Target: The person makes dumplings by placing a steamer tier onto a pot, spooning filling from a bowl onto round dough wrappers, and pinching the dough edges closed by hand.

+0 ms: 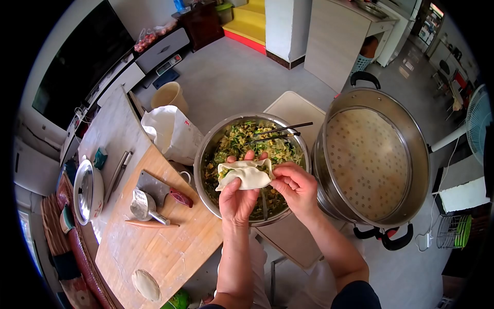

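A folded piece of white dough (249, 177) with green and yellow filling showing at its left and right ends is held over a large metal bowl (202, 191). My left hand (237, 203) supports it from below, with fingertips behind it and the thumb in front. The fingers of my right hand (296, 186) pinch its right end. Chopped filling (221, 149) fills the bowl, and two dark chopsticks (278, 135) rest across its upper right part.
To the right stands a steamer pot (368, 165) with black handles. On the left, a wooden board (180, 252) holds a cleaver (153, 186), a floury scoop (141, 204) and a dough round (146, 285). A white sack (177, 136) stands beyond the board.
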`<state>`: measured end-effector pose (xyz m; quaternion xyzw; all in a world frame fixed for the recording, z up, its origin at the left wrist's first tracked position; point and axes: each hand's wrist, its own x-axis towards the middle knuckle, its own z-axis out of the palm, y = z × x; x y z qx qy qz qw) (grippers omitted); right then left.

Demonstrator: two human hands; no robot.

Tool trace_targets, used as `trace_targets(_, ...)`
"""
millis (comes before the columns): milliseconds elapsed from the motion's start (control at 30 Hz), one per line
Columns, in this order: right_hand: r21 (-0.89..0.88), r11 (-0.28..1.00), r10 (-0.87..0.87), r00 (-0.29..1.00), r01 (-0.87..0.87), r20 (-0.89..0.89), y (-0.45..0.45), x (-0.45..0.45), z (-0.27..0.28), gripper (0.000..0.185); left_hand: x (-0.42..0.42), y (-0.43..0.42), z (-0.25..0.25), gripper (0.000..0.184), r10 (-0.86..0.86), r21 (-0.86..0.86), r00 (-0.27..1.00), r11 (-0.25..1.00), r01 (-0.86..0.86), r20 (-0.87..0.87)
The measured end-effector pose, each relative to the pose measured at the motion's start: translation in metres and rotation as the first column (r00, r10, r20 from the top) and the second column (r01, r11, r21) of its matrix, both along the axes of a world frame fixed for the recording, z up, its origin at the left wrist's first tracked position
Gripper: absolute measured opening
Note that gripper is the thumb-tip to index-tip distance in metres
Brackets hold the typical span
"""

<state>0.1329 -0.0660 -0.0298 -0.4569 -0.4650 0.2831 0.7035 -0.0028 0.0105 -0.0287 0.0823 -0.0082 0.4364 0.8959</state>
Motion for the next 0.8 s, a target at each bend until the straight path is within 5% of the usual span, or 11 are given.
trace_targets(167,-0.036,0.997,-0.059,0.993,0.063,0.104,-0.0031,0.0027,0.003,0.016,0.001,-0.0011,-0.0025,0.053,-0.028,0.031,1.0,0.999,0.028,-0.006)
trace_targets(367,-0.124,0.991,0.023,0.962,-0.058,-0.273,-0.0046,0.0012,0.0075,0.019,0.0005,-0.001,-0.0032,0.052,-0.043,0.082,0.999,0.996,0.044,-0.016)
trace_targets(800,-0.013,0.996,-0.092,0.996,0.092,0.002,-0.0027,-0.0003,0.0086,0.018,0.004,-0.0027,-0.001,0.052,-0.025,0.1,0.999,0.995,0.029,-0.036)
